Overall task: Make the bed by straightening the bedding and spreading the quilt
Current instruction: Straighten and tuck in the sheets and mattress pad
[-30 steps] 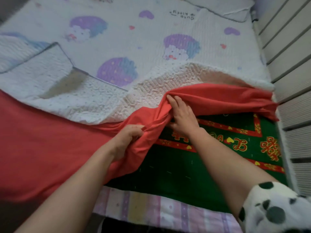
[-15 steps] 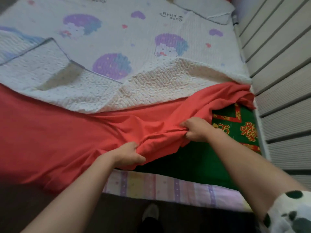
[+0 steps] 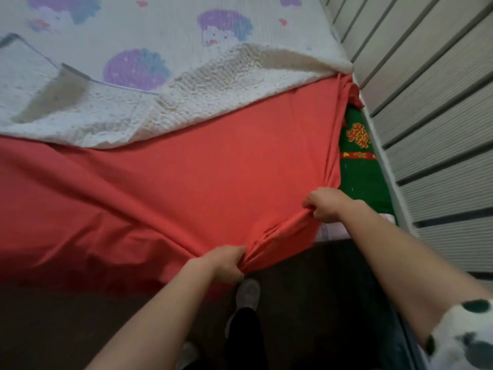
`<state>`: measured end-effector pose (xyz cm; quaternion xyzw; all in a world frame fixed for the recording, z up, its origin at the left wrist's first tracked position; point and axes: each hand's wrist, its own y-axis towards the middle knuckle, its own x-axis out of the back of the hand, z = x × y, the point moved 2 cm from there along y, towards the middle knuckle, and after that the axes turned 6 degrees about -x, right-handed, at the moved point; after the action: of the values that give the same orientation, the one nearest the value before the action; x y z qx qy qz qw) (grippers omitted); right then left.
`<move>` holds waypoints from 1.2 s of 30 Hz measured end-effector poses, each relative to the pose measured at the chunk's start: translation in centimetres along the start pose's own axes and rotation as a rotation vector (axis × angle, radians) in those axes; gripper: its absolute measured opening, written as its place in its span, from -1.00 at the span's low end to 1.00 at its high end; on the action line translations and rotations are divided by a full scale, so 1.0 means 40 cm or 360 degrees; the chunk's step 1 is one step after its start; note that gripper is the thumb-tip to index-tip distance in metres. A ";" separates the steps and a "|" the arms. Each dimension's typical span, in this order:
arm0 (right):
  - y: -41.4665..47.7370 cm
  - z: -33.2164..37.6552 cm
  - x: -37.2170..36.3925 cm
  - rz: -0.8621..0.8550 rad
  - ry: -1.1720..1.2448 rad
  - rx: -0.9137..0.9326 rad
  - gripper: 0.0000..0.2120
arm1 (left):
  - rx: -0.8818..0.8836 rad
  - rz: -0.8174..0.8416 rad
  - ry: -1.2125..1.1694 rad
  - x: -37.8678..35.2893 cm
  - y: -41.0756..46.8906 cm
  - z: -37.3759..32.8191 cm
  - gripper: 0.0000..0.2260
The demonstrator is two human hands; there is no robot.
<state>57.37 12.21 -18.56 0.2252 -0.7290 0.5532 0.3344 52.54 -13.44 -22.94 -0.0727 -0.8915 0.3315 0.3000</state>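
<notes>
Head view: the left hand (image 3: 226, 264) and right hand (image 3: 324, 206) clamp the red sheet (image 3: 213, 169) at its near edge, fingers curled tight. The sheet spreads away toward the white quilt (image 3: 160, 76). A bare green strip (image 3: 357, 169), perhaps a blanket, lies just beyond the right hand.

Bare forearms; white sleeve (image 3: 464, 340) with dark green spots on right; black trousers (image 3: 244, 340); pale shoe (image 3: 248, 292).

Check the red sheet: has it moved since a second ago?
Yes. The red sheet has been drawn rightward over the green blanket, toward the slatted wall; only a narrow green strip beside the wall shows now.
</notes>
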 end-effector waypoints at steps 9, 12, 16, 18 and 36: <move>-0.075 -0.042 -0.246 0.0176 0.0364 -0.0188 -0.84 | -0.0040 0.0037 0.0092 -0.121 0.094 -0.006 -0.46; -0.087 -0.081 -0.243 0.0051 0.0460 -0.0258 -0.88 | -0.0060 -0.0191 0.0117 -0.060 0.142 -0.036 -0.51; -0.074 -0.131 -0.206 -0.0100 0.0580 -0.0290 -0.84 | -0.0157 -0.0441 0.0142 0.046 0.203 -0.101 -0.63; -0.062 -0.169 -0.181 -0.0210 0.0691 -0.0378 -0.81 | -0.0182 -0.0528 0.0081 0.090 0.237 -0.136 -0.61; 0.347 -0.479 -0.167 -0.0266 0.2591 -0.0947 -0.70 | -0.0054 -0.0919 -0.0107 0.365 0.774 -0.383 -0.19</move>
<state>56.76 34.24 -29.41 -0.2842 -0.3586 0.3023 0.8362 47.50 23.58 -26.27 0.1900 -0.8902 0.2197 0.3509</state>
